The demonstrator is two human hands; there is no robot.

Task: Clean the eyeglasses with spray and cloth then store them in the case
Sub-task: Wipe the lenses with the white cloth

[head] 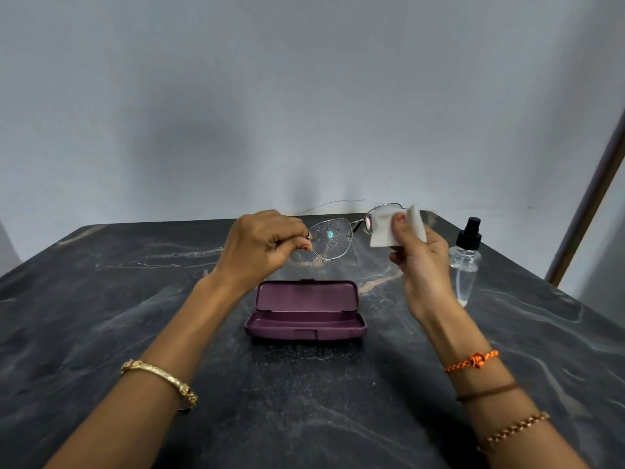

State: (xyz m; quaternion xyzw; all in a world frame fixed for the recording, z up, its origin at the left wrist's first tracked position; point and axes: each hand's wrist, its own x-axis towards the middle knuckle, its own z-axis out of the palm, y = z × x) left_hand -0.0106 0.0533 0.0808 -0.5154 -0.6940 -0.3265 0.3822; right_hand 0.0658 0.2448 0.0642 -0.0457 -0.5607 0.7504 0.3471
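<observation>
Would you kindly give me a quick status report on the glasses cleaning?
Left hand pinches thin metal-framed eyeglasses; one lens wet. Right hand wipes other lens with white cloth. Purple hard case open below. Nothing in the way.

Purple case (305,311), white cloth (385,228), black-marbled table (101,299)

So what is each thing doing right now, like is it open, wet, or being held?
eyeglasses: held up above the table, temples unfolded, droplets on one lens
cloth: pressed on the other lens
case: open, nothing inside, on the table
spray bottle: upright on the table, untouched
left hand: pinches the frame's edge
right hand: grips the cloth
</observation>
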